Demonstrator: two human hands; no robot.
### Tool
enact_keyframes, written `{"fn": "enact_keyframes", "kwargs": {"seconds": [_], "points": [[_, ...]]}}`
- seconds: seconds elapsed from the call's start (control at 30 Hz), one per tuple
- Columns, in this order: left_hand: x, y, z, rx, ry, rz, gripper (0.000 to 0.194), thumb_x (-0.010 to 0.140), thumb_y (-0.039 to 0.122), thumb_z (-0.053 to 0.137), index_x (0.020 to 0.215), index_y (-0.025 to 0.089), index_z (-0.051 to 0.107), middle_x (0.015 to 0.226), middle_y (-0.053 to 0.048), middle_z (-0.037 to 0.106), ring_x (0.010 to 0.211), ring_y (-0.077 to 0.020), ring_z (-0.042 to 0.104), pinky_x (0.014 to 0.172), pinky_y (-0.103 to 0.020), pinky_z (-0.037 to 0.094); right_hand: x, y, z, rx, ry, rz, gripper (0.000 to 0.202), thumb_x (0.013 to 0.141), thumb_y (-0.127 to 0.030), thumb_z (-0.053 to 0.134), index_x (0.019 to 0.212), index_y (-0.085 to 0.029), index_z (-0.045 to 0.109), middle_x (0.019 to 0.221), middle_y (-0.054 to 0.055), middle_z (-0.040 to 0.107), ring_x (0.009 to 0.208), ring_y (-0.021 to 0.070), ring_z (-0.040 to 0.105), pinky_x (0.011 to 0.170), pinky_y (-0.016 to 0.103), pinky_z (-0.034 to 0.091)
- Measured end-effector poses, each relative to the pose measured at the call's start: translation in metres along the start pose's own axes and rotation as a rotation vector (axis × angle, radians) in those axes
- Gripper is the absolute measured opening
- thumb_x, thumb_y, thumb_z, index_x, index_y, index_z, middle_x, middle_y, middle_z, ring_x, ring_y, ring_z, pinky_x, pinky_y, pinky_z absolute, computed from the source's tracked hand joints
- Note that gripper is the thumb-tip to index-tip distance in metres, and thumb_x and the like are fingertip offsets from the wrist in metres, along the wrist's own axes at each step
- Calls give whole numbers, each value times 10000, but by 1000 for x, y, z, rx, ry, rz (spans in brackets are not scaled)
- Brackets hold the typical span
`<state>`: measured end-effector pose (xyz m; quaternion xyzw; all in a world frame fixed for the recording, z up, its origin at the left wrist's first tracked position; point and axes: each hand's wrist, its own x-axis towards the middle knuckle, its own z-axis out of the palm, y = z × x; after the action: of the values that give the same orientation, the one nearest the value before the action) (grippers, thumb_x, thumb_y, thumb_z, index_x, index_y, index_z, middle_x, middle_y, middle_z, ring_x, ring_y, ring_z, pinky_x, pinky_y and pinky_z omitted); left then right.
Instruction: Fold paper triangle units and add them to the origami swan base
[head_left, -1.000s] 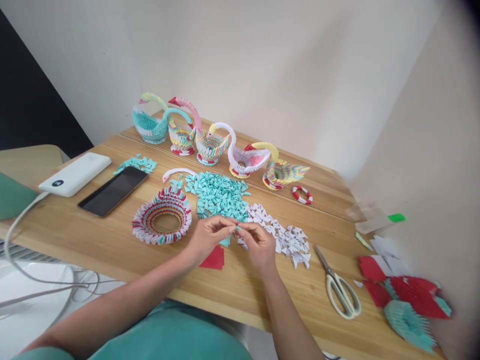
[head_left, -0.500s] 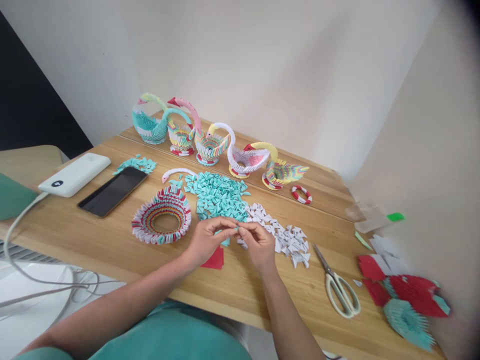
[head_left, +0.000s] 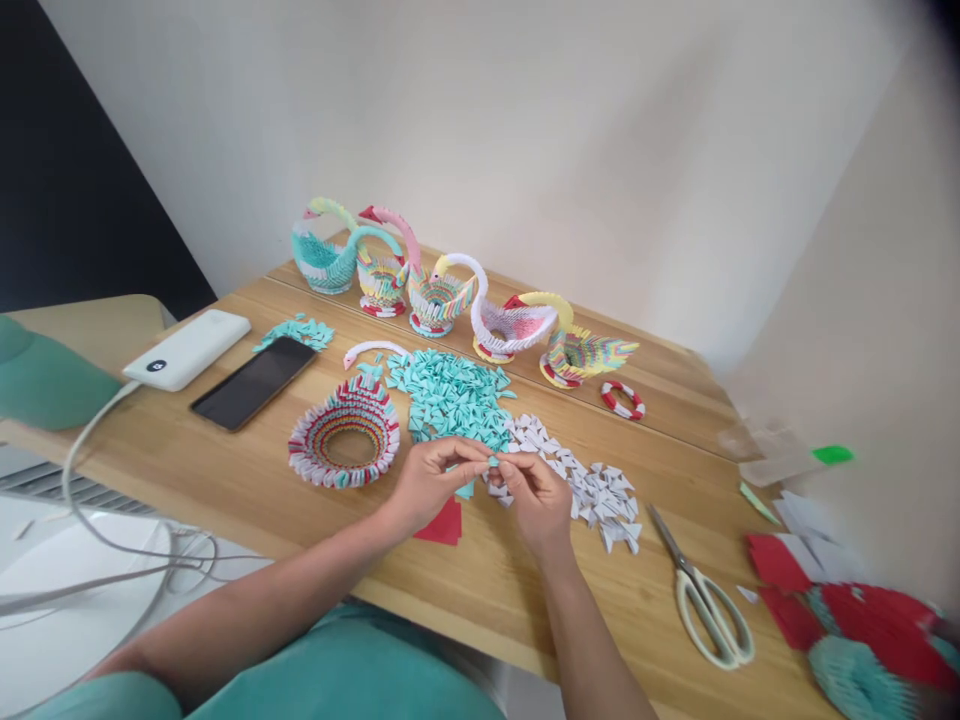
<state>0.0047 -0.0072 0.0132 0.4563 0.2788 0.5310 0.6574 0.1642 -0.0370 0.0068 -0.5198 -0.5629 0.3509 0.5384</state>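
As the head view shows it, both hands: the left hand (head_left: 435,482) and the right hand (head_left: 541,492) meet tip to tip, each with thumb and fingers closed on one small turquoise piece (head_left: 493,462).
Just changed: against half a second ago, everything sits a little further right and the camera seems to have turned left; the hands keep their pinch, and their place beside the heaps is much the same.
What that means: the work in hand appears to be at the same stage, the piece being handled and not set down.
Turquoise piece: right at the fingertips, between the two hands and raised over the table (head_left: 517,590); its folds are mostly covered, too small to read.
Turquoise heap: loose triangles (head_left: 457,392) lie just beyond the fingers.
White heap: more triangles in white (head_left: 600,490) spread beyond the right hand and to its right.
Red paper: a red sheet (head_left: 444,526) lies below the left wrist.
Paper bowl: the ringed bowl (head_left: 309,455) stands to the left of the left hand, apart from it.
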Motion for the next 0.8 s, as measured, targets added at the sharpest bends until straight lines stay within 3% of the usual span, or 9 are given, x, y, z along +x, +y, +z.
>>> {"fn": "enact_keyframes", "kwargs": {"seconds": [0.13, 0.27, 0.5, 0.7, 0.8], "points": [[2, 0, 0, -49, 21, -67, 202, 680, 317, 807, 710, 140, 714, 836, -64, 723, 769, -167, 660, 746, -290, 515, 3, 1, -2, -47, -21, -54, 107, 862, -296, 637, 893, -228, 713, 703, 2, 703, 641, 148, 653, 609, 261, 524], [3, 0, -2, -99, 47, -166, 251, 649, 344, 829, 744, 140, 716, 787, -42, 722, 729, -150, 651, 727, -272, 500, 7, -7, -4, -220, -58, -216, 66, 831, -248, 680, 888, -234, 709, 767, 11, 692, 696, 162, 645, 654, 287, 510], [0, -2, -4, -219, -53, -231, 299, 685, 356, 816, 870, 147, 710, 738, -31, 722, 715, -147, 650, 731, -270, 480, 4, -27, -1, -388, 7, -448, 118, 865, -141, 622, 866, -239, 688, 769, 13, 671, 721, 158, 632, 666, 288, 497], [-3, -3, -5, -331, -86, -239, 250, 691, 352, 816, 775, 143, 706, 670, -13, 685, 656, -123, 616, 705, -259, 461, -1, -39, 7, -431, -19, -434, 103, 881, -192, 609, 857, -241, 697, 763, 19, 681, 718, 168, 640, 679, 301, 501], [-3, 1, -5, -319, -95, -252, 268, 664, 353, 834, 764, 138, 710, 672, -14, 676, 647, -120, 602, 689, -256, 448, -12, -48, -1, -527, -59, -370, 134, 900, -229, 583, 941, -258, 707, 850, 44, 711, 796, 194, 659, 734, 330, 514]]}}
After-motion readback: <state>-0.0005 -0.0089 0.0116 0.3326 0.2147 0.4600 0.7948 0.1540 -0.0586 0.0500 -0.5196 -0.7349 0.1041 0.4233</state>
